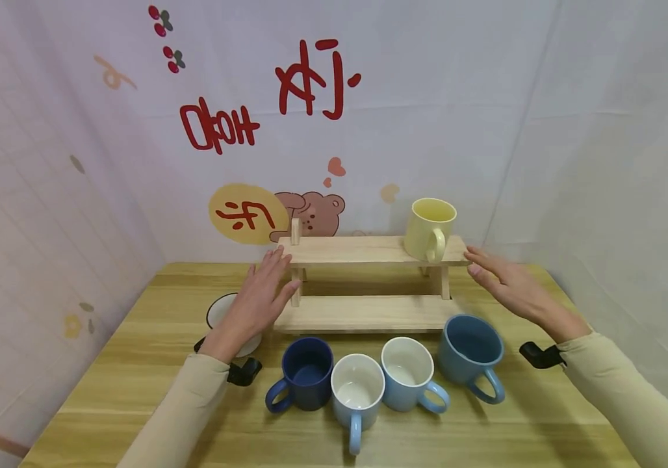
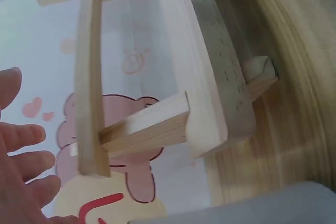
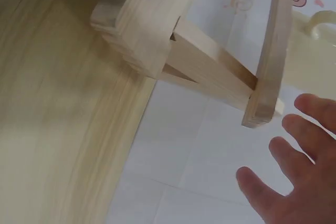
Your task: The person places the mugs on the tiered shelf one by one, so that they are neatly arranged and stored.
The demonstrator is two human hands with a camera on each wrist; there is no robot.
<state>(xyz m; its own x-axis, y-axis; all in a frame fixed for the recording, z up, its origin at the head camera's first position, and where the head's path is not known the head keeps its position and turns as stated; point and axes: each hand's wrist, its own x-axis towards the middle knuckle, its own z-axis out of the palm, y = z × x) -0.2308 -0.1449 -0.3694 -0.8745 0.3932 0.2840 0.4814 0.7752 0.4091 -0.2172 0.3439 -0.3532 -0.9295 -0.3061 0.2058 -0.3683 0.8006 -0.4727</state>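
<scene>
Two tiers high, the wood rack (image 1: pixel 348 250) stands toward the back of the table (image 1: pixel 135 364), btwn L hand (image 1: pixel 258 296) & R hand (image 1: pixel 506 283). L hand's at the rack's L end, fingers wide; can't tell from head view if tips touch, but L wrist view shows a gap. R hand's just beside the R end, fingers wide too. Yellow mug (image 1: pixel 422 234) sits upright on top, near R end, handle frontward. In front of rack, L to R, close together & upright: navy mug (image 1: pixel 307 374), pale mug (image 1: pixel 357 393), second pale mug (image 1: pixel 407 374), blue mug (image 1: pixel 470 354). Dark-rimmed white cup (image 1: pixel 217 311) is L of rack, partly hidden by L hand.
</scene>
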